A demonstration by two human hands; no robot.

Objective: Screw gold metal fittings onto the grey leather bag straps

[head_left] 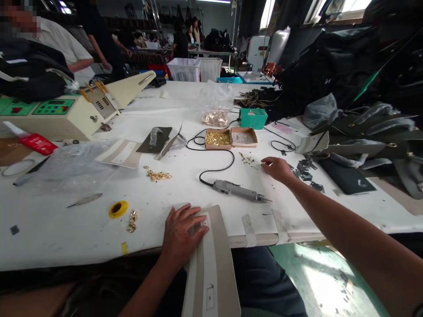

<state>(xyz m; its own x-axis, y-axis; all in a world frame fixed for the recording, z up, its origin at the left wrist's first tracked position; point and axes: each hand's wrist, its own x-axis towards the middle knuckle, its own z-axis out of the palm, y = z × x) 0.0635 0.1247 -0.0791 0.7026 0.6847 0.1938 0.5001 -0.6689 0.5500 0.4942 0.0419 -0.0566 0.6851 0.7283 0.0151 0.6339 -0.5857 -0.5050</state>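
Observation:
My left hand [183, 230] lies with fingers spread on a beige panel [220, 259], which has a pale strip and small marked slots. The panel rests partly on the table's front edge and hangs over my lap. Over the table to the right, my right hand [276, 169] has its fingertips drawn together in a pinch; anything between them is too small to make out. Just left of it lie small gold pieces [247, 160]. A grey electric screwdriver [236, 190] with a black cord lies between my hands, its tip pointing right.
Small gold parts fill a cardboard box [218, 145] beside a second box [244, 143]. Behind stands a green box [253, 118]. Gold hardware [158, 176], a yellow tape roll [118, 208] and an awl-like tool [86, 200] lie left. Dark plates [304, 169] and bags [363, 132] lie right.

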